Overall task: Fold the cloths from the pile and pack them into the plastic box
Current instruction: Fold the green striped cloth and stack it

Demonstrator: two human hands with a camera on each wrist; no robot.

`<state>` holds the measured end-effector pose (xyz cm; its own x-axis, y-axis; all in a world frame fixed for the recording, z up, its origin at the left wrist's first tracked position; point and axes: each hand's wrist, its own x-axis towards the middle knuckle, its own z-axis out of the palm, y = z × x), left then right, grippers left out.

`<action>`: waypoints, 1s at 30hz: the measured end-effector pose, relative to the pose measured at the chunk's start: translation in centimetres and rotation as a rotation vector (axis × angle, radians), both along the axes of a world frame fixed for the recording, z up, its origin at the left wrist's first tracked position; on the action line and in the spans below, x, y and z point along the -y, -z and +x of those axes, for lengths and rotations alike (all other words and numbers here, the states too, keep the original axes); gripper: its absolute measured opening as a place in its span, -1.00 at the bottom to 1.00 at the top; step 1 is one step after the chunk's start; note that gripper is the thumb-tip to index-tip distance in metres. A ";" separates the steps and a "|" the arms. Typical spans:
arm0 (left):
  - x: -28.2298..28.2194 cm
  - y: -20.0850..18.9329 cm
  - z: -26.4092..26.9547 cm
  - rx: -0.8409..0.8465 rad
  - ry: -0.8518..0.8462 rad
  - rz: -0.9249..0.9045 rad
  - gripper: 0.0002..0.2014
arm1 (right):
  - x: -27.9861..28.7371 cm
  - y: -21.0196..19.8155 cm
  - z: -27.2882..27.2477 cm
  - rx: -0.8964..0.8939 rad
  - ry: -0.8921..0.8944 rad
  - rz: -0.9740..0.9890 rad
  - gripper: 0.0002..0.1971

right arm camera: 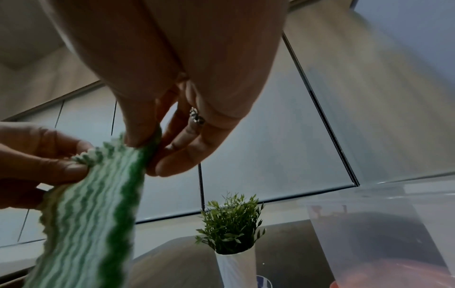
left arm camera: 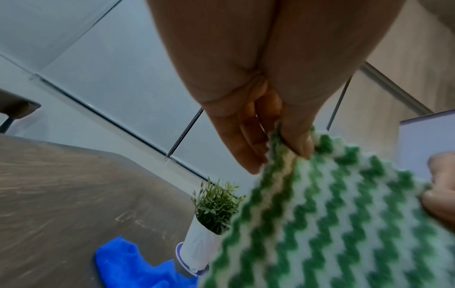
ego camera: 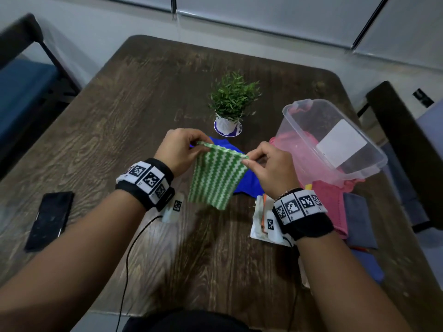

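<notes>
A green-and-white zigzag cloth point(ego camera: 214, 177) hangs doubled above the table, held by its top corners. My left hand point(ego camera: 185, 146) pinches the left corner point(left arm camera: 283, 148) between thumb and fingers. My right hand point(ego camera: 260, 160) pinches the right corner point(right arm camera: 145, 144). Under the cloth lies a blue cloth point(ego camera: 247, 183) on the table. The clear plastic box point(ego camera: 335, 137) stands tilted at the right on a pink cloth point(ego camera: 333, 200). More cloths, white with orange point(ego camera: 260, 219) and dark blue point(ego camera: 359, 221), lie beside my right wrist.
A small potted plant point(ego camera: 231, 101) in a white pot stands just beyond my hands. A black phone point(ego camera: 50, 219) lies at the left on the dark wooden table point(ego camera: 143, 97). Chairs stand at the far left point(ego camera: 26, 75) and right point(ego camera: 405, 144).
</notes>
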<state>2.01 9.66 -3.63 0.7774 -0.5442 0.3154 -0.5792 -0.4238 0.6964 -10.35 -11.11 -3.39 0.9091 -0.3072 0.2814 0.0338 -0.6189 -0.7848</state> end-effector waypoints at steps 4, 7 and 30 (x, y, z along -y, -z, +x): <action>0.2 -1.5 -0.1 -0.080 0.077 -0.124 -0.88 | 0.2 -1.3 -0.2 0.053 -0.022 -0.007 -0.73; -0.6 -0.9 -1.2 -0.277 0.254 -0.183 -0.93 | -0.1 -0.6 -1.5 0.046 -0.092 -0.009 -0.67; -2.1 19.5 -5.8 -0.610 0.136 0.628 -0.61 | -3.5 18.0 -6.8 -0.736 -0.030 0.429 -0.30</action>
